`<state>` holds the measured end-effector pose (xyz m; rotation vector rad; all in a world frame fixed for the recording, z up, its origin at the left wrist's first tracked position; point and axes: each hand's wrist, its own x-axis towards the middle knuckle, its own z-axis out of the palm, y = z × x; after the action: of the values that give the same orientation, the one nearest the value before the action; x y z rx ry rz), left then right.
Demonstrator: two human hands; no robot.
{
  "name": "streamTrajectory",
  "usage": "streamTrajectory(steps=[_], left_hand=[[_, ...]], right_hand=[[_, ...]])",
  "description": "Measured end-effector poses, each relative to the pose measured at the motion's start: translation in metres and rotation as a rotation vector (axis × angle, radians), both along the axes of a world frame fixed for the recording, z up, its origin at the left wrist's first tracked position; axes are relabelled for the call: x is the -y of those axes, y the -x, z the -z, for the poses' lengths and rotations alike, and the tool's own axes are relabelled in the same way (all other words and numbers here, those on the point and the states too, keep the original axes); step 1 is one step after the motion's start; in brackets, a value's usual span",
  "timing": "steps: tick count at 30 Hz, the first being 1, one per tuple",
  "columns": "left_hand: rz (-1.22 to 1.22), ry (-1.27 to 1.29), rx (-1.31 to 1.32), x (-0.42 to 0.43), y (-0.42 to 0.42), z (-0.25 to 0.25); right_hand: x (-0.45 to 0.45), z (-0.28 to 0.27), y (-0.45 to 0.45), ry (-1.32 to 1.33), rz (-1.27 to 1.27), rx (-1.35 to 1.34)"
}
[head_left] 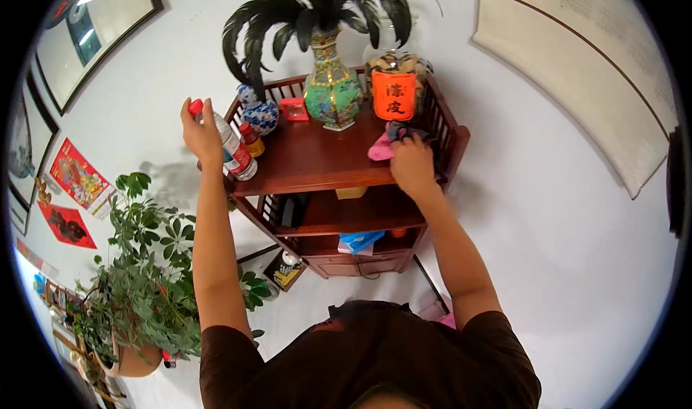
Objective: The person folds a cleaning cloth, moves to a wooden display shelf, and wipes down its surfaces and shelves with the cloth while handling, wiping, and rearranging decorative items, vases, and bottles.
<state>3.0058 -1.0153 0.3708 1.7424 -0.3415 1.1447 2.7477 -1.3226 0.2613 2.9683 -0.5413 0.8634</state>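
My left hand (pixel 202 133) grips the top of a clear plastic bottle (pixel 236 149) by its red cap. The bottle has a red and white label, and its base is at the left front corner of the top shelf. My right hand (pixel 414 165) is closed on a pink and dark grey cloth (pixel 382 146) at the right side of that shelf. Beside the bottle stands a small brown bottle (pixel 251 141) with a red cap. Just behind the cloth is a large jar (pixel 394 95) with an orange label.
The dark red wooden shelf unit (pixel 317 169) has low slatted rails. On it stand a green patterned vase (pixel 333 95) with black feathers, a blue and white gourd vase (pixel 259 115) and a small red box (pixel 294 109). A potted plant (pixel 144 279) grows at left; a scroll (pixel 577 63) hangs right.
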Motion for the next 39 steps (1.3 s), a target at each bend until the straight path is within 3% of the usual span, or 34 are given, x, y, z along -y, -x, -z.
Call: streamTrajectory(steps=[4,7,11,13,16,19,21,23,25,28,31,34,39], left_hand=[[0.017,-0.013,-0.055,0.011,0.011,0.002],[0.043,-0.036,-0.093,0.019,0.023,0.004],[0.041,-0.032,-0.082,0.02,0.018,0.008],[0.132,0.016,-0.075,0.021,0.024,0.007],[-0.296,-0.203,0.38,0.031,0.044,0.009],[0.049,-0.384,0.535,0.065,0.09,0.007],[0.503,-0.522,0.491,0.11,0.121,0.006],[0.688,-0.564,0.315,0.161,0.144,0.007],[0.649,-0.524,0.364,0.213,0.133,0.012],[0.608,-0.399,0.171,0.274,0.107,0.005],[0.494,-0.447,-0.121,0.315,0.081,-0.015],[0.715,-0.227,-0.29,0.337,0.064,-0.028],[0.531,-0.339,-0.302,0.363,0.033,-0.03]], right_hand=[[-0.035,-0.007,-0.005,-0.106,-0.327,-0.083],[-0.041,0.005,-0.008,-0.062,-0.288,0.041],[-0.008,0.01,0.0,0.007,0.08,0.039],[-0.003,0.003,0.013,-0.034,0.032,-0.011],[-0.008,0.001,0.024,-0.062,-0.057,-0.024],[-0.022,0.007,0.031,-0.017,-0.125,0.071],[-0.023,0.014,0.031,-0.038,-0.152,0.167],[-0.024,0.012,0.039,-0.073,-0.193,0.239],[-0.02,0.016,0.044,-0.115,-0.25,0.273],[-0.016,0.018,0.057,-0.151,-0.346,0.314],[-0.018,0.022,0.071,-0.135,-0.379,0.322],[-0.023,0.024,0.088,-0.195,-0.41,0.303],[-0.025,0.027,0.104,-0.352,-0.47,0.412]])
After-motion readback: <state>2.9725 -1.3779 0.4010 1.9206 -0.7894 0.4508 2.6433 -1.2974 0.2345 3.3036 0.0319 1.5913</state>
